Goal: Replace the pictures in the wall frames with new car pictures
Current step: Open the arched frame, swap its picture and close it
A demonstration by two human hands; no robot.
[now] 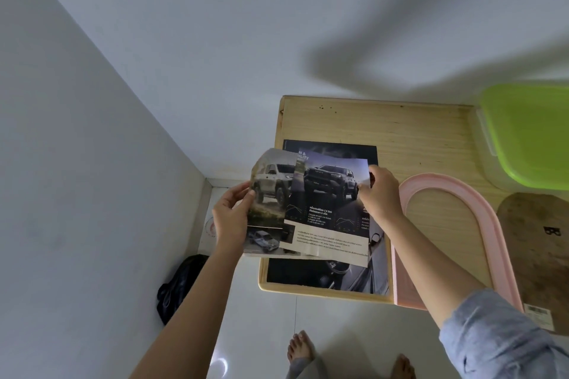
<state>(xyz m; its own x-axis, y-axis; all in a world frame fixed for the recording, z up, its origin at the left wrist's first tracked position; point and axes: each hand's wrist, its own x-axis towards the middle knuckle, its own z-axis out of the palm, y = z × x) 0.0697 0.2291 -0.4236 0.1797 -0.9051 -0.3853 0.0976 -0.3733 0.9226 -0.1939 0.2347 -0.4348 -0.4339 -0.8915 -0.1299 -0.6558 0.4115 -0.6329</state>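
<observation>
The fingers of the left hand are curled on the left edge of the car pictures, with the thumb on the front side; the fingers of the right hand pinch the upper right corner of the same sheets. The car pictures are held in the air, tilted, above the left part of the wooden table; one sheet shows a light pickup and the other a dark one, and they overlap. Under them a dark booklet lies flat on the table; just beside it on the right lies a pink arched frame, and next a brown board. A box with a green lid stands at the far right; a black bag lies on the floor near the wall.
</observation>
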